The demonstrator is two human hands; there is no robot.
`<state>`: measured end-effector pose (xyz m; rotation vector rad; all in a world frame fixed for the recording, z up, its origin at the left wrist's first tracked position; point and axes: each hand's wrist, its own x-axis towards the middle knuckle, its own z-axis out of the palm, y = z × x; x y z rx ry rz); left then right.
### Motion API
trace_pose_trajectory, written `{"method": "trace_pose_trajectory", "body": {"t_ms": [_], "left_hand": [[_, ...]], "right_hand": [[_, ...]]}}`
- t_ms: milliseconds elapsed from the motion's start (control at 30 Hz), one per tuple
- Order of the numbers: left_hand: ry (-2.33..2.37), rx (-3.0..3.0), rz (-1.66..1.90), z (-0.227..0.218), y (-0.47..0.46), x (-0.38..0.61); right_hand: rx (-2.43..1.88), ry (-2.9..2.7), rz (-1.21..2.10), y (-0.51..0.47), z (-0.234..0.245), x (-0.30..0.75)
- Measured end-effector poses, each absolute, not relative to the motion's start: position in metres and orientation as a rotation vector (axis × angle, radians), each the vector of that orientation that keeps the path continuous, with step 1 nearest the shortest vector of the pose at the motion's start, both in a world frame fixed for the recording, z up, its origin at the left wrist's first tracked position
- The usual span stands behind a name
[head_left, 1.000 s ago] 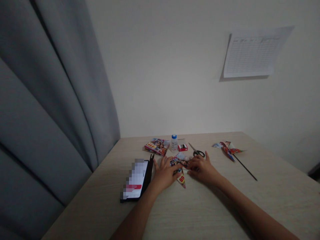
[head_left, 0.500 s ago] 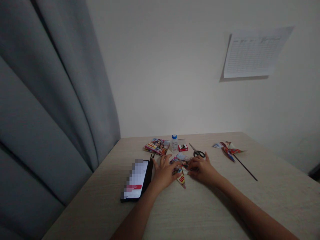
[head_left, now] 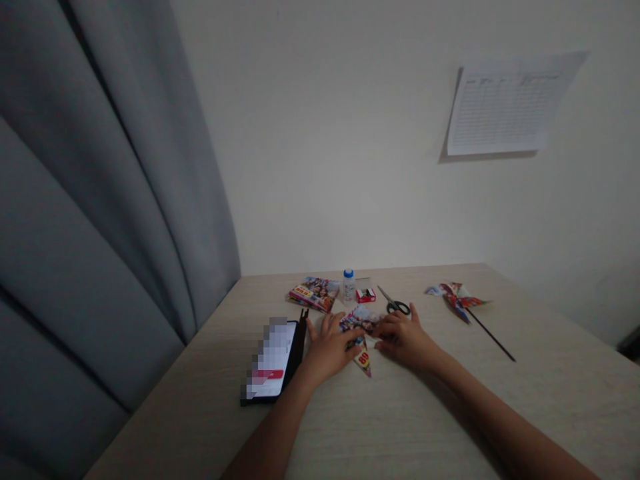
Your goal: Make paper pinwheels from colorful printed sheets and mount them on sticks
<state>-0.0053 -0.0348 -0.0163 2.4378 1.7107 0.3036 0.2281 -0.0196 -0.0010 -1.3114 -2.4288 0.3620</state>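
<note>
A folded piece of colourful printed paper (head_left: 363, 357) lies on the wooden table (head_left: 400, 427) between my two hands. My left hand (head_left: 329, 347) rests on its left part with fingers spread, thumb tip pressing the paper. My right hand (head_left: 406, 339) has its fingers curled and pinched on the paper's right side, thumb sticking up. Most of the paper's middle is hidden by my fingers.
A phone (head_left: 273, 360) lies left of my left hand. Behind the hands are a stack of printed paper (head_left: 314, 293), a small glue bottle (head_left: 349, 285), a red-and-white box (head_left: 366, 295) and scissors (head_left: 394, 303). A finished paper pinwheel on a stick (head_left: 463, 300) lies at right. A grey curtain (head_left: 100, 200) hangs left.
Hardly anything differs; my fingers shift slightly on the folded paper while both hands stay in place.
</note>
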Motion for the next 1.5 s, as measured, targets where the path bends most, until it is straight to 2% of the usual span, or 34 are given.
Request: {"method": "trace_pose_trajectory", "body": {"t_ms": [367, 1500], "left_hand": [[1.693, 2.494, 0.422, -0.0166, -0.0372, -0.0019], [1.681, 2.44, 0.268, -0.015, -0.0329, -0.0053]], "right_hand": [[-1.33, -2.456, 0.358, -0.0198, 0.0004, 0.2268], [-1.356, -2.508, 0.36, -0.0182, -0.0026, 0.226]]}}
